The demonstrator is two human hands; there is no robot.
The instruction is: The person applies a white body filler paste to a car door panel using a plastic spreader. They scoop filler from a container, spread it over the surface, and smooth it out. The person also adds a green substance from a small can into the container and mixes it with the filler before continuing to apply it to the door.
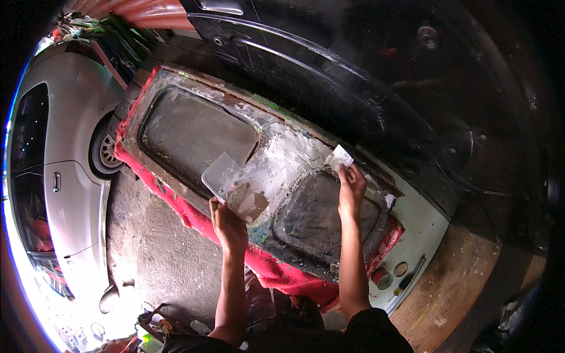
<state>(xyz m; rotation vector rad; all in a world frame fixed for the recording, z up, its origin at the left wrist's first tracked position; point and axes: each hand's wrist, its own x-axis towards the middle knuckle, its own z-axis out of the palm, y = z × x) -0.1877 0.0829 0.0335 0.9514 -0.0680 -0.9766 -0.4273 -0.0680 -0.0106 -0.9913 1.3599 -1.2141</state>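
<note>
My left hand (230, 228) pinches the lower edge of a clear, square-cornered plastic sheet (220, 174), tilted over the near side of a worn panel (134, 130). A brownish patch (256, 205) shows at the sheet's lower right; whether it is on the sheet or beneath it, I cannot tell. In my right hand (351, 189) is a small white spreader (341, 156), gripped by its lower end over the panel's far side. White putty (294, 152) covers the panel between a large left recess (197, 126) and a smaller dark right recess (321, 206).
Red cloth (279, 273) hangs from under the panel's near edge. A large black vehicle panel (376, 100) stands behind it. To the left is a silver car (79, 123). Near my right forearm, a red tin (381, 279) and a round lid (401, 269) sit on a pale surface (421, 226).
</note>
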